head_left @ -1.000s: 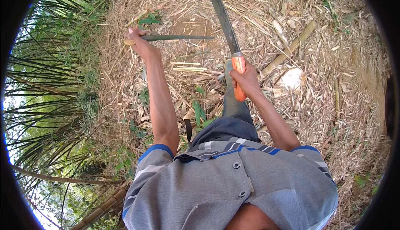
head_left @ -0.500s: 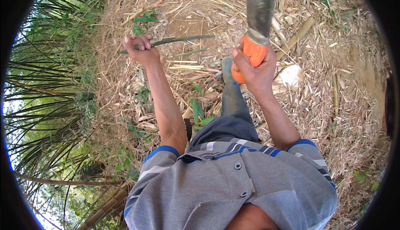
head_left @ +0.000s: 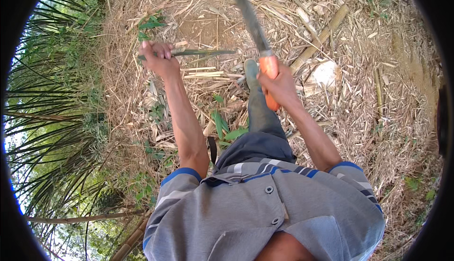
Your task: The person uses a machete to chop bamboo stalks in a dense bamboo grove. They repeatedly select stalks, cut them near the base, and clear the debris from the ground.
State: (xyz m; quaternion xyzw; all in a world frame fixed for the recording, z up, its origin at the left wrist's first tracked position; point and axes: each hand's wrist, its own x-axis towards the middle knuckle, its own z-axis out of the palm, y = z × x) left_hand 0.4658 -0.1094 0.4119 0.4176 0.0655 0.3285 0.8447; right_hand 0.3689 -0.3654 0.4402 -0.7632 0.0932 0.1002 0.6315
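The right hand [head_left: 280, 87] grasps a machete [head_left: 251, 20], the left hand [head_left: 161, 60] a green strip [head_left: 203, 52]. A boot [head_left: 251, 73] encloses one leg [head_left: 262, 143].

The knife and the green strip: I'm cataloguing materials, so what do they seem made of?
Knife blade: probably steel, judging by its mottled dark-grey look; fairly dull. Orange knife grip: possibly painted or varnished wood; a pale highlight suggests gloss. Green strip: perhaps bamboo, given its yellowish patches; finish unclear.

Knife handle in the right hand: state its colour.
Orange; the knife handle shows best in the head view, partly covered by the right hand.
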